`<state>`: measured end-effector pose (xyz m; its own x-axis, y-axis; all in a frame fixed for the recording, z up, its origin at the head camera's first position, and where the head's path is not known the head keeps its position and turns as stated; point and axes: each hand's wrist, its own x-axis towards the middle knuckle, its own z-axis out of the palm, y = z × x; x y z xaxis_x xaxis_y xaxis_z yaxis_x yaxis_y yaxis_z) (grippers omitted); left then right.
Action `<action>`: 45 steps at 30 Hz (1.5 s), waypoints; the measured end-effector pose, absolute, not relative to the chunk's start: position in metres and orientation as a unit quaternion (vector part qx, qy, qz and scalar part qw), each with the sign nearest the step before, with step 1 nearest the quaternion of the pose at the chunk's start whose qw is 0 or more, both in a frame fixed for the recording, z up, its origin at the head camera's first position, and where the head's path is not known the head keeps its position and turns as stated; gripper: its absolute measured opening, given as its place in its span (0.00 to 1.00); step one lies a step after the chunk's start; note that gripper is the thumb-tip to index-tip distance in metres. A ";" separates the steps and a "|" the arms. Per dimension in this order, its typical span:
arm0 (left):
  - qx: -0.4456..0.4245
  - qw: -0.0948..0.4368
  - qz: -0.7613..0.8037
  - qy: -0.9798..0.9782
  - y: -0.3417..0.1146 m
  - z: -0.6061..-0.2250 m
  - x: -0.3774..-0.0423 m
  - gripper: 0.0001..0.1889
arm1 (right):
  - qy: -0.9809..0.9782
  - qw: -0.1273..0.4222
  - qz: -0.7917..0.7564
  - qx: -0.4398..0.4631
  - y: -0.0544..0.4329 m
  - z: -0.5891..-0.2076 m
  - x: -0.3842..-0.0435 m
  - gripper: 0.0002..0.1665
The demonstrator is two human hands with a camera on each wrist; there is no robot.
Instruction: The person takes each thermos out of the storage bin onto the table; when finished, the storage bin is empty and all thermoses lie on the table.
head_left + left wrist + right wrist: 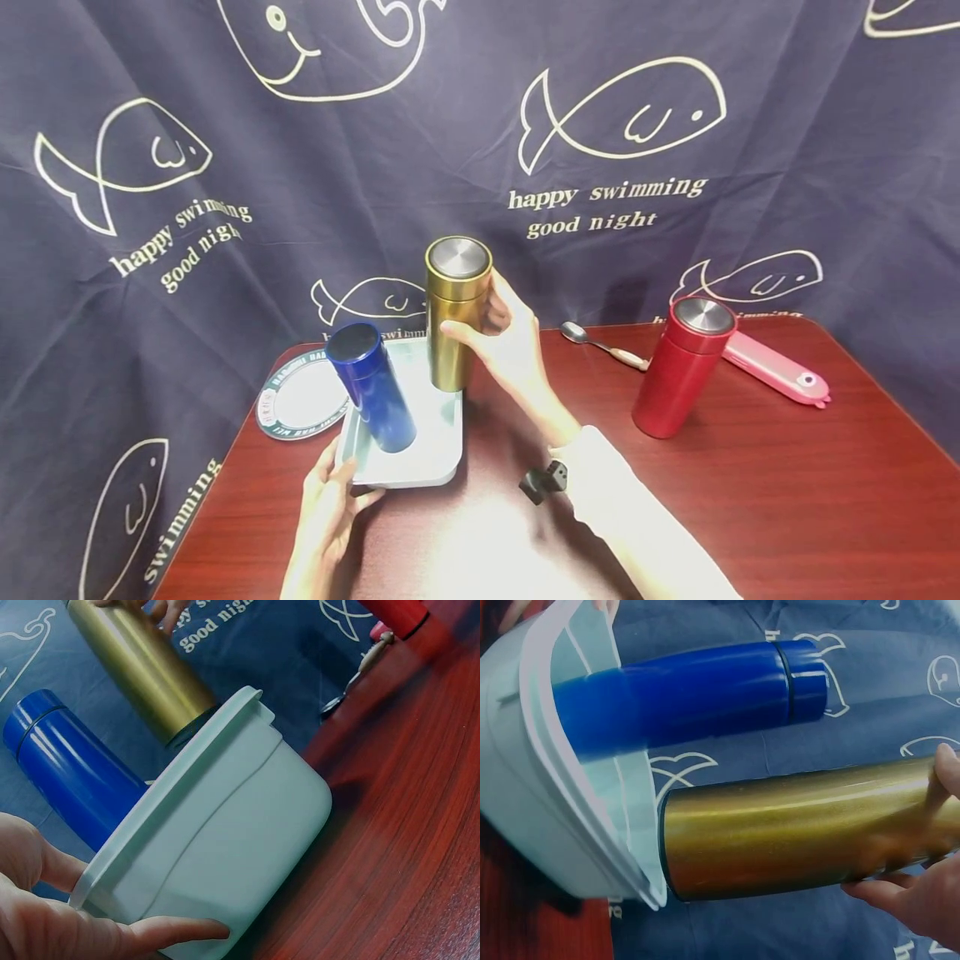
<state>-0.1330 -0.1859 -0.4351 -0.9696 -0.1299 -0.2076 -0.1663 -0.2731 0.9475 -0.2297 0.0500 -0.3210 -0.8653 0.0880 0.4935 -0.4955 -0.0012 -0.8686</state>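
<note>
My right hand (pixel 517 354) grips a gold thermos (pixel 452 342) with a silver lid, holding it upright above the right side of a pale green plastic bin (pixel 408 481). In the right wrist view, the base of the gold thermos (pixel 727 840) is level with the bin's rim (pixel 592 817). A blue thermos (pixel 382 408) stands inside the bin, its lower end hidden by the wall in the left wrist view. My left hand (pixel 326 504) holds the bin at its near left corner, thumb along the outer wall (pixel 225 832).
A red thermos (pixel 682 371) stands on the reddish wooden table (pixel 750 500) at right. Behind it lie a pink fish-shaped case (pixel 776 371) and a spoon (pixel 600 343). A round plate (pixel 303 396) with a lettered rim lies left of the bin. A dark printed curtain (pixel 480 150) hangs behind.
</note>
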 end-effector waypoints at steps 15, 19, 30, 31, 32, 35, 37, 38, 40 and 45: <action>-0.121 0.021 0.786 0.606 -0.187 -0.433 -0.133 0.29 | -0.679 0.228 0.692 0.090 0.113 -0.346 -0.218 0.46; -0.121 0.024 0.787 0.605 -0.188 -0.433 -0.133 0.30 | -0.685 0.227 0.690 0.063 0.132 -0.355 -0.215 0.47; -0.120 0.029 0.790 0.600 -0.190 -0.434 -0.134 0.30 | -0.725 0.232 0.649 -0.009 0.170 -0.380 -0.202 0.48; -0.120 0.028 0.790 0.600 -0.189 -0.434 -0.134 0.30 | -0.727 0.234 0.645 -0.014 0.172 -0.382 -0.201 0.49; -0.120 0.028 0.790 0.601 -0.189 -0.433 -0.134 0.30 | -0.729 0.236 0.642 -0.018 0.173 -0.383 -0.200 0.48; -0.117 0.026 0.790 0.602 -0.189 -0.433 -0.134 0.30 | -0.735 0.240 0.633 -0.028 0.175 -0.386 -0.197 0.48; -0.118 0.025 0.789 0.603 -0.189 -0.433 -0.133 0.30 | -0.738 0.239 0.631 -0.031 0.176 -0.388 -0.196 0.48; -0.117 0.025 0.788 0.603 -0.189 -0.432 -0.133 0.30 | -0.738 0.238 0.631 -0.032 0.176 -0.388 -0.195 0.48; -0.117 0.023 0.788 0.604 -0.189 -0.433 -0.133 0.30 | -0.737 0.234 0.633 -0.035 0.176 -0.389 -0.194 0.48; -0.114 0.019 0.787 0.606 -0.188 -0.434 -0.133 0.30 | -0.741 0.220 0.632 -0.045 0.177 -0.389 -0.192 0.48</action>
<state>-0.1331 -0.1879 -0.4335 -0.9732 -0.1092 -0.2024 -0.1676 -0.2659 0.9493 -0.1923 0.1772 -0.3889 -0.8990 0.3447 0.2700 -0.2122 0.1964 -0.9573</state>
